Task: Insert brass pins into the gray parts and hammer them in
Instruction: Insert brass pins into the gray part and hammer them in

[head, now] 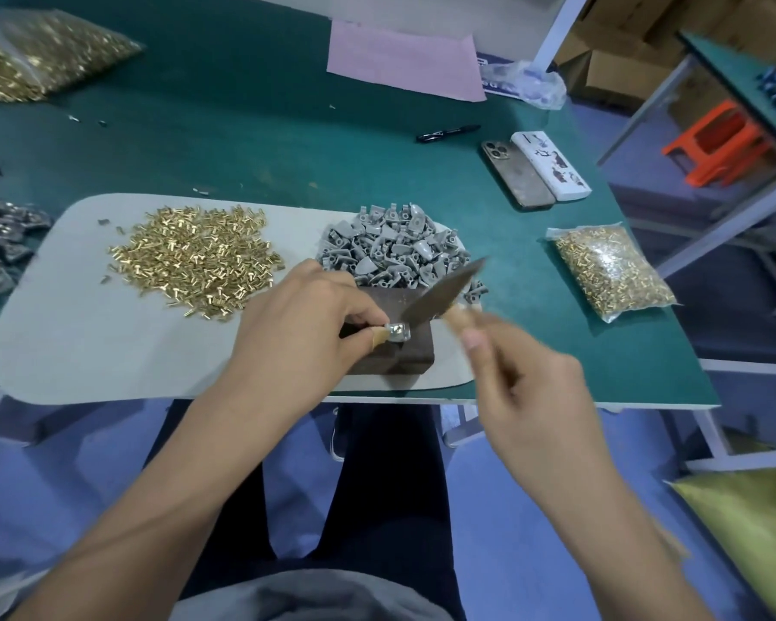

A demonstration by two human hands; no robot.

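While the left hand (pixel 305 324) pinches a small gray plastic part (pixel 398 332) between thumb and taped forefinger, pressing it down on the dark brown rectangular block (pixel 404 351) at the near edge of the pale gray mat (pixel 86 347), the right hand (pixel 529 378) grips the wooden handle of a small hammer (pixel 444 291) whose dark metal head is smeared with motion blur. That head slants from far right down toward near left, its lower end just beside the held part — so the part lies to the left of and slightly below the hammer grip, and the left hand is plainly the nearer of the two to it.

The part's long axis seems to run roughly left to right across the block, with a shiny spot on top that may be the pin's head; it is too small and glary to be sure which way the pin points. By my reading, this is the hammering step, and the stroke must land squarely on that spot, clear of the left fingertips beside it.

Beyond the block sit a heap of loose gray plastic parts (pixel 399 248) and, to its left on the mat, a spread of short brass pins (pixel 198 257). A clear bag of brass pins (pixel 610 271) lies on the green table (pixel 287 127) to the right.
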